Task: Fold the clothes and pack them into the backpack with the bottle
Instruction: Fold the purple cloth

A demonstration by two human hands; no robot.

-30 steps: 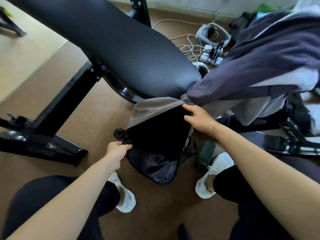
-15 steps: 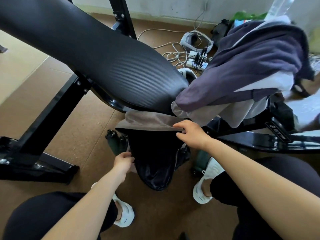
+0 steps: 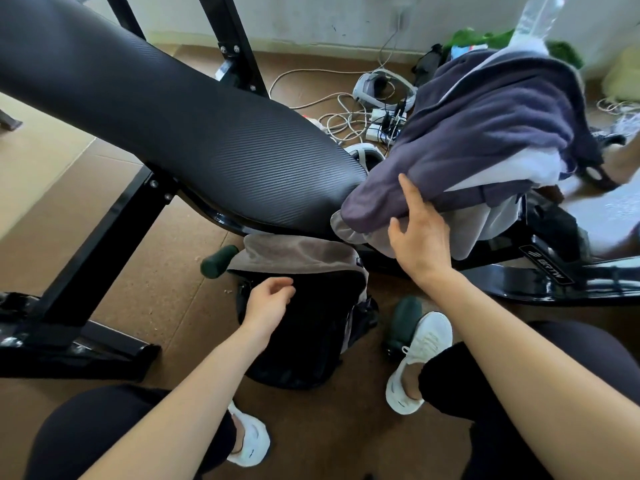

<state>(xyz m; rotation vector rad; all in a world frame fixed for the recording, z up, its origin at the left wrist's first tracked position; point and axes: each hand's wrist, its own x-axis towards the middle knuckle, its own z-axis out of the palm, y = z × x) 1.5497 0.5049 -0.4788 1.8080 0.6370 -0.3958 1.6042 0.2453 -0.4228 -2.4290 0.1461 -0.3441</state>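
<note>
Head cam: right hand [image 3: 420, 237] spread wide against the soft, floppy clothes [image 3: 485, 126] at the end of the bench [image 3: 173, 116], probably best scooped from underneath; left hand [image 3: 268, 303] loose and empty over the backpack [image 3: 311, 341].

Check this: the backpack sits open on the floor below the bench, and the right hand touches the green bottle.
No: the head view shows the right hand touching the purple garment instead. The backpack does sit open on the floor below the bench.

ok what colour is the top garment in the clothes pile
Dusky purple; the top garment shows best in the head view.
</note>
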